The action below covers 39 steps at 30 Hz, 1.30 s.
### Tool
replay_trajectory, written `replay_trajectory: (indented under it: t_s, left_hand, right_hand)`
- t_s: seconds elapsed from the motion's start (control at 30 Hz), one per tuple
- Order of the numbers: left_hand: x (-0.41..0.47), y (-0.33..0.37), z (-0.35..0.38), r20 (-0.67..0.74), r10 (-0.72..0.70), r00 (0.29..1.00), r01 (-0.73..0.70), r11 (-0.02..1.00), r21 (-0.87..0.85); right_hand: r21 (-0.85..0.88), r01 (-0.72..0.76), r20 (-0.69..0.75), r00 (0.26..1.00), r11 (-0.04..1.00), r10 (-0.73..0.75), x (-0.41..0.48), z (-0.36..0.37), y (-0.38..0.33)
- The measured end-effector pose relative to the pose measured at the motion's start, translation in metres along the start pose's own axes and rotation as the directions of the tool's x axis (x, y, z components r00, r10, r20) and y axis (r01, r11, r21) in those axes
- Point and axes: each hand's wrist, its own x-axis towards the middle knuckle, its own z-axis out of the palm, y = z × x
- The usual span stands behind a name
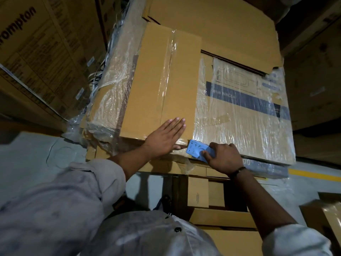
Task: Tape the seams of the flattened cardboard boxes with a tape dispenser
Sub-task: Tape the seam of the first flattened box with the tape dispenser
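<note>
A flattened brown cardboard box (147, 85) lies on top of a stack, with a strip of clear tape (168, 71) running down its middle seam. My left hand (166, 137) lies flat with straight fingers on the near end of that seam, pressing the tape at the box's front edge. Just to the right, my right hand (224, 157) grips a blue tape dispenser (198, 150), whose toothed end sits at the front edge of the box beside my left hand.
The box rests on a printed carton wrapped in clear film (245, 111), with a larger cardboard sheet (221, 24) behind. Tall printed cartons (36, 52) stand at the left. More flat boxes (221, 215) lie below near my body. Grey floor with a yellow line (313, 174) shows at right.
</note>
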Motion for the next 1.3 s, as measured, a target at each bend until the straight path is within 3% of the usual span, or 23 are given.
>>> replay_trajectory:
  t_s: [0.4,0.67,0.8,0.9,1.0,1.13,1.3]
  left_hand:
    - [-0.006,-0.001,0.003,0.0,0.003,1.0,-0.003,1.0,-0.02]
    - [-0.002,0.007,0.008,0.002,-0.05,0.999,0.05,0.998,-0.045]
    - [0.013,0.033,-0.001,0.033,-0.188,0.982,0.19,0.976,-0.105]
    - [0.035,0.066,-0.014,0.099,-0.441,0.892,0.452,0.881,-0.144]
    - [0.048,0.087,-0.017,0.143,-0.545,0.826,0.562,0.815,-0.139]
    - [0.034,0.081,-0.017,0.148,-0.485,0.862,0.503,0.854,-0.131]
    - [-0.043,0.049,-0.008,0.067,-0.234,0.97,0.242,0.958,-0.157]
  right_hand:
    - [-0.052,0.066,-0.019,0.998,0.996,-0.067,-0.006,0.004,0.03]
    - [-0.09,-0.007,-0.006,1.0,0.996,0.007,0.003,0.009,0.004]
    - [-0.141,-0.118,0.139,0.981,0.983,0.138,0.009,0.018,-0.028]
    - [-0.054,-0.199,0.195,0.959,0.978,0.206,0.012,0.037,-0.035]
    - [-0.014,-0.233,0.197,0.953,0.972,0.231,0.002,0.05,-0.029]
    - [0.157,-0.341,0.19,0.931,0.927,0.311,-0.01,0.06,-0.006]
    - [0.46,-0.413,0.162,0.909,0.786,0.383,-0.017,0.058,0.023]
